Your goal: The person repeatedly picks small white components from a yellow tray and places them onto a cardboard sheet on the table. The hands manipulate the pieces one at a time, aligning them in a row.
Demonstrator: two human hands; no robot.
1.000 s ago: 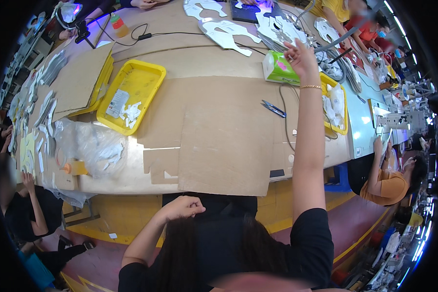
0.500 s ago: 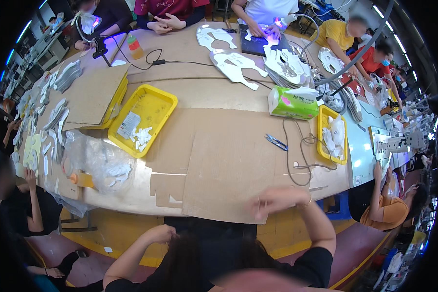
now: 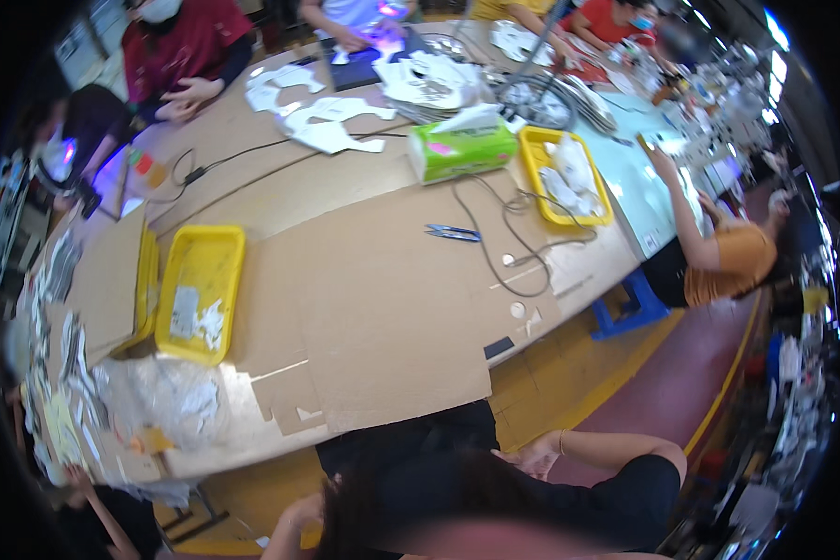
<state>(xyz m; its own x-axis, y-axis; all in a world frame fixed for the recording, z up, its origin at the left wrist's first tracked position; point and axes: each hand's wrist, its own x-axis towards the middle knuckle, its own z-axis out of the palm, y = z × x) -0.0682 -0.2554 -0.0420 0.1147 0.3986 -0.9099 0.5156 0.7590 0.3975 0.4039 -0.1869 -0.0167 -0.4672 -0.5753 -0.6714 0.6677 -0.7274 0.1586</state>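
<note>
My right hand (image 3: pixel 535 457) is beside my body, past the table's near edge, its fingers loosely apart with nothing seen in them. At my left side is my left hand (image 3: pixel 306 511), its fingers hidden behind dark hair. Neither hand touches the table. In front of me a large brown cardboard sheet (image 3: pixel 397 327) lies flat, its near edge close to my lap. Beyond it, to the right, rest blue-handled thread snips (image 3: pixel 453 232).
A yellow tray (image 3: pixel 237 289) with white scraps is at left, beside stacked cardboard (image 3: pixel 107 285) and a clear plastic bag (image 3: pixel 154 397). At right are a green tissue pack (image 3: pixel 462 154), a yellow basket (image 3: pixel 532 168) and a looped cable (image 3: pixel 509 271). Co-workers sit around.
My right hand has dropped from above the cardboard's near edge to beside my body. My left hand has sunk lower. The view has turned, so the table appears shifted left and tilted.
</note>
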